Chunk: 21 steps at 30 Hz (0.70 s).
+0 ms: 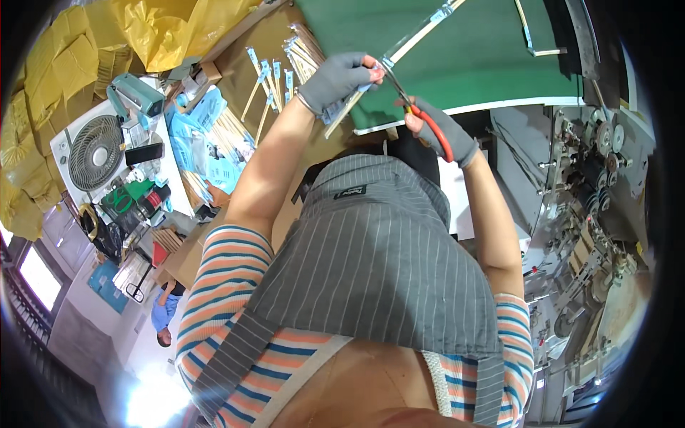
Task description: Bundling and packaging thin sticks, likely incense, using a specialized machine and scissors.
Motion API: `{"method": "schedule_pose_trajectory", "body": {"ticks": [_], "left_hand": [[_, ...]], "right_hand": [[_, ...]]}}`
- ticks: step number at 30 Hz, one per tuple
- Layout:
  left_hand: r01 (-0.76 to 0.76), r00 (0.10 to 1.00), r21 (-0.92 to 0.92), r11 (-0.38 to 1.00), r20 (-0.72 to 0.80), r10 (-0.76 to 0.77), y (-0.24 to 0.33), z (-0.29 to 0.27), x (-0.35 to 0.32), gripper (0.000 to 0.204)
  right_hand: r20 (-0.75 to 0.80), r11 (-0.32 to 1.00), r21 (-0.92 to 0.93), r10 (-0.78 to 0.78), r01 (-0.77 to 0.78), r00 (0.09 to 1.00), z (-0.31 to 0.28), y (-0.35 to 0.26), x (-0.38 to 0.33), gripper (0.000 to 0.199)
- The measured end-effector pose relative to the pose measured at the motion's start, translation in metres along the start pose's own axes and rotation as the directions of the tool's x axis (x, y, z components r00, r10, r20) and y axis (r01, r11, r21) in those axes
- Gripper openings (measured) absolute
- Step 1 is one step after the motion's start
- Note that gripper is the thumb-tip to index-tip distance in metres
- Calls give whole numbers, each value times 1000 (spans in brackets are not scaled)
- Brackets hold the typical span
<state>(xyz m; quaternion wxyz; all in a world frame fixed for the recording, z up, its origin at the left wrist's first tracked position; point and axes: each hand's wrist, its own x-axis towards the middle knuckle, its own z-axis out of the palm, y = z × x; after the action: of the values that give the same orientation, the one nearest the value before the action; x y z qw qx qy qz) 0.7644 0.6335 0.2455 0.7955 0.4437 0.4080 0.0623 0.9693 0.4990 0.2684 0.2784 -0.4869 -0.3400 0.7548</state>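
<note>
My left hand [341, 80], in a grey glove with bare fingertips, pinches a film-wrapped pair of thin wooden sticks [344, 116], probably chopsticks, near its blue-printed end. Another wrapped length of sticks [427, 32] runs from that spot up and to the right over the green surface [492, 68]. My right hand [446, 137], gloved the same way, grips red-handled scissors [437, 130]. Their metal blades reach up to the film beside my left fingertips; whether they stand apart or closed is hard to see.
Loose wrapped sticks [267, 84] lie on brown board left of my left hand. Further left, a white table holds a fan [98, 152], a phone [145, 154] and blue-printed bags [207, 139]. Machinery with rollers [605, 139] stands at right. Another person [165, 310] is far off at lower left.
</note>
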Motion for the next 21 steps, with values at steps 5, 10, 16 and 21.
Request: {"method": "schedule_pose_trajectory", "body": {"ticks": [5,10,16,21], "left_hand": [[44,999,17,999,-14,-44,16,-2,-11,28],[43,998,31,999,-43,-41,18,-7,-14,29],[28,997,1,1000,-73,-28,20,-10,-17,27],[-7,977,152,988,-210,40,2,-42,-17,30]], "right_hand": [[22,987,-144,-70,73,997,-4,-11,6,51],[-28,911,-349,-244,220,969,-3,-9,14,50],[-31,923,-385,-43,28,999,0,-31,19,46],[-101,889,-457,-26,-23,994,0,-21,7,49]]}}
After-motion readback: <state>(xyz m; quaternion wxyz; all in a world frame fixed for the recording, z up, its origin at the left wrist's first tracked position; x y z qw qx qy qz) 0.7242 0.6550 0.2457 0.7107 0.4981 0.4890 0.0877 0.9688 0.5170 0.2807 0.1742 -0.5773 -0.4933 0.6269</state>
